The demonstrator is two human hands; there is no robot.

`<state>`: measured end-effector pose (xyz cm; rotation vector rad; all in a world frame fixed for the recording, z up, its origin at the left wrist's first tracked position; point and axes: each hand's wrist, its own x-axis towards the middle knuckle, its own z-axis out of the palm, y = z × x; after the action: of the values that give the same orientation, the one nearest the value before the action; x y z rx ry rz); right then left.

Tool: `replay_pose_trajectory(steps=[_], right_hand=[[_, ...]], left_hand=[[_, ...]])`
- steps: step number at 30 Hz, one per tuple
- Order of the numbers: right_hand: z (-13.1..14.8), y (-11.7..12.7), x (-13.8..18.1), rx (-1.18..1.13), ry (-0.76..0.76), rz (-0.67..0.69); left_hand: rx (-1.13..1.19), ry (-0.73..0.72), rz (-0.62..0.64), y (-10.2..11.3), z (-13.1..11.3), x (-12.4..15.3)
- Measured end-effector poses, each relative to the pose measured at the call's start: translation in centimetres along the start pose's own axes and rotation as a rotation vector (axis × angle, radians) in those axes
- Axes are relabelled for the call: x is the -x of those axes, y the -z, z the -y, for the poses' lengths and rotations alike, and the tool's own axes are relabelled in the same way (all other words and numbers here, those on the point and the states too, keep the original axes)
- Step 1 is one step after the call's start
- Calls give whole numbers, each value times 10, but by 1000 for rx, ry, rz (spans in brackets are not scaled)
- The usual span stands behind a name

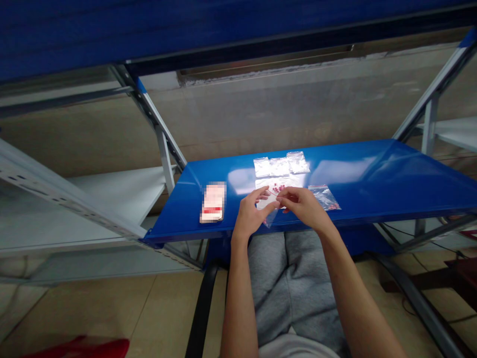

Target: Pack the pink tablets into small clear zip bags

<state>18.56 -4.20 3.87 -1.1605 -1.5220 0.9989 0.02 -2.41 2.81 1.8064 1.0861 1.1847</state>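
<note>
My left hand [250, 213] and my right hand [303, 203] meet over the front edge of the blue shelf. Between them hangs a small clear zip bag [271, 219] with a thin red line along its top. The right thumb and forefinger pinch its edge, while the left fingers and thumb curl around its other side. Just beyond my fingers, several small red beads [278, 187] lie on a white sheet [263, 183]. To the right of my right hand rests another zip bag [325, 197] with some red pieces in its corner.
Three shiny clear bags [280, 166] lie in a row behind the sheet. A phone-like object [213, 202], blurred out, lies at the left of the blue shelf [372, 184]. Metal posts [160, 119] flank it, and an upper blue shelf [238, 35] hangs overhead.
</note>
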Motion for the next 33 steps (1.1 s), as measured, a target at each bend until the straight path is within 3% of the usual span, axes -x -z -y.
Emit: replay_pose_trajectory(steps=[9,19,33], right_hand=[[9,7,4,-56,34,-111],[14,16,6,-73,55,-177],[17,18,9,-125,116,-140]], left_hand=[[268,118,-128,1,-5,-5],[266,83,-108,-5,-8,-6],[290,60,-54,-2,-14,-3]])
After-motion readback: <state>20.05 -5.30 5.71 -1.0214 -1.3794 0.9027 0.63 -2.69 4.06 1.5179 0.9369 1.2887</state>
